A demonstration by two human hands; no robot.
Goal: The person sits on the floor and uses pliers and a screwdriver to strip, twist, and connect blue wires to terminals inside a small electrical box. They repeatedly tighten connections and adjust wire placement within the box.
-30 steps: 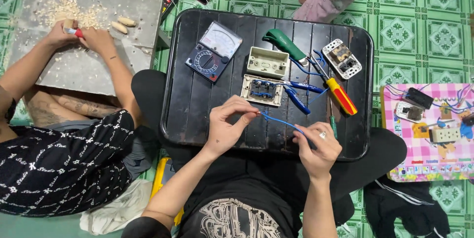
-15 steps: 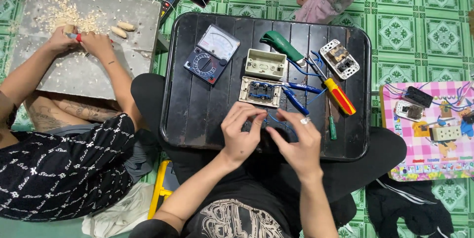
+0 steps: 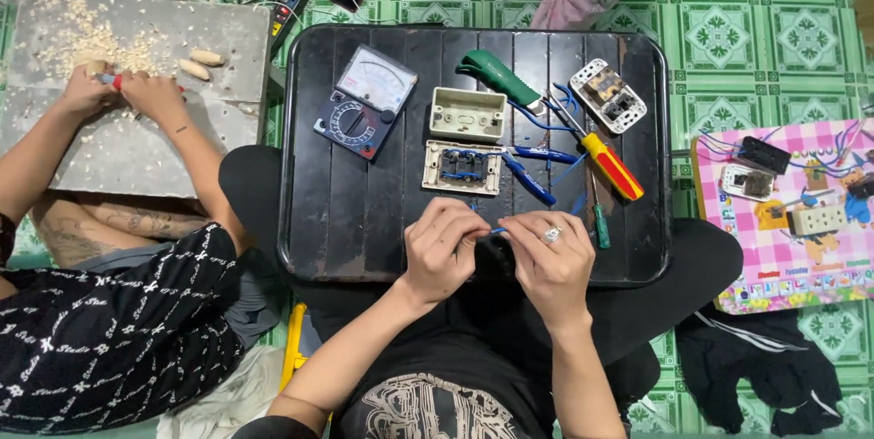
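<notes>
Here both hands (image 3: 496, 252) pinch what seems a blue wire (image 3: 497, 230) at the tray (image 3: 314, 220) edge.

We've got a black tray table (image 3: 346, 220) sitting on a green patterned tile floor (image 3: 774, 38). On it there's an analog multimeter (image 3: 367, 100) at the left, a cream wall box (image 3: 468, 113) next to it, and a switch plate (image 3: 462, 167) just below that box. A green-handled tool (image 3: 497, 77) lies near the top, blue-handled pliers (image 3: 533, 170) sit mid-table, and a red and yellow screwdriver (image 3: 612, 166) is just right of them. A white socket (image 3: 608, 96) sits top right. Off to the right we see a pink checkered board (image 3: 783, 266) with more small parts. On the left, another person (image 3: 100, 330) works over a grey slab (image 3: 118, 157) covered in shavings.
</notes>
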